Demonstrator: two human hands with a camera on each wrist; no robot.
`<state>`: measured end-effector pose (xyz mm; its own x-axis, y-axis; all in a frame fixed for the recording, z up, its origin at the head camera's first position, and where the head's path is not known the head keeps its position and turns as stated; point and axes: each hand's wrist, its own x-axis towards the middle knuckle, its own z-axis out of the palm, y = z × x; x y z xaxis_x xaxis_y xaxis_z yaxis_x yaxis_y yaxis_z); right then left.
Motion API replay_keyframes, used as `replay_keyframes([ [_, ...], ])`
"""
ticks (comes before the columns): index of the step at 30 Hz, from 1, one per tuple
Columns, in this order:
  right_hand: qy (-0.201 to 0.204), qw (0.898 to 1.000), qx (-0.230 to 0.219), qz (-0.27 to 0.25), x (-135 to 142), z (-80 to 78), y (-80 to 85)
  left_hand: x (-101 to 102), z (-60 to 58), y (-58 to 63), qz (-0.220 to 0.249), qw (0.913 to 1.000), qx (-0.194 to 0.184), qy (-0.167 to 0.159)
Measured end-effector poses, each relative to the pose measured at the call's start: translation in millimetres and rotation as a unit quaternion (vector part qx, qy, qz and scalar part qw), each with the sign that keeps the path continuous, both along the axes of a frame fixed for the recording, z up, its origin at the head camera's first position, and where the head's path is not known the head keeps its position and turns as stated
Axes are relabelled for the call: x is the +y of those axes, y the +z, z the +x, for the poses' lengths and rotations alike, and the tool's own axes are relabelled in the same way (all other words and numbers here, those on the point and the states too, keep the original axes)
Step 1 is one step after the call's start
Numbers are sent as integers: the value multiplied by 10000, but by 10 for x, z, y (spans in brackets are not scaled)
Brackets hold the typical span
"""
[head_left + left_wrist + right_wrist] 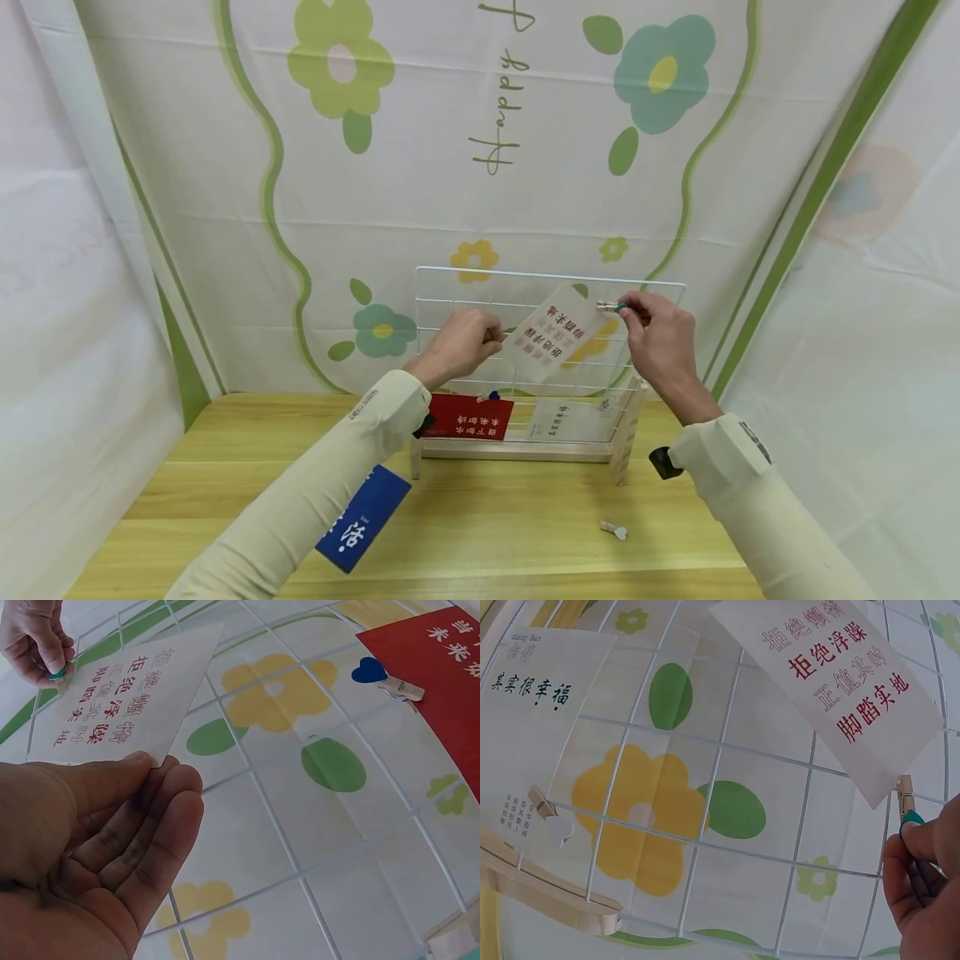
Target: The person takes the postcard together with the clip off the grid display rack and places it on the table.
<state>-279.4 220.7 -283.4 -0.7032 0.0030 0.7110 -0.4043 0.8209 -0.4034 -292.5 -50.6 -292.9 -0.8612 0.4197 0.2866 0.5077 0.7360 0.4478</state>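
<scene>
My left hand (461, 342) pinches one corner of a white card (551, 333) with red and grey lettering, thumb on top in the left wrist view. The card is tilted in front of a white wire grid rack (480, 271) on a wooden base. My right hand (663, 337) pinches a small wooden clothespin (906, 796) by its green end. The clothespin's tip meets the card's opposite corner; whether it bites the card or a wire cannot be told. Lower on the grid, a red card (472, 419) hangs beside a pale card (566, 421).
A clothespin with a blue heart (369, 670) is at the red card's edge, one with a white heart (555, 825) on the pale card. On the wooden table (480, 533) lie a blue card (367, 517) and a loose clothespin (613, 529). Printed cloth (420, 192) stands behind.
</scene>
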Motion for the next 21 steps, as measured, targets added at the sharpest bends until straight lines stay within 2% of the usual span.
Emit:
replay_keyframes([
  [9, -22, 9995, 303, -48, -16, 1, -59, -131, 24, -71, -89, 9998, 10, -180],
  [16, -46, 9992, 339, -223, -28, 9, -79, -219, 62, -122, -99, 9996, -188, -201],
  [21, -97, 9986, 305, -412, -17, 15, -98, -272, 81, -171, -110, 9995, -197, -228],
])
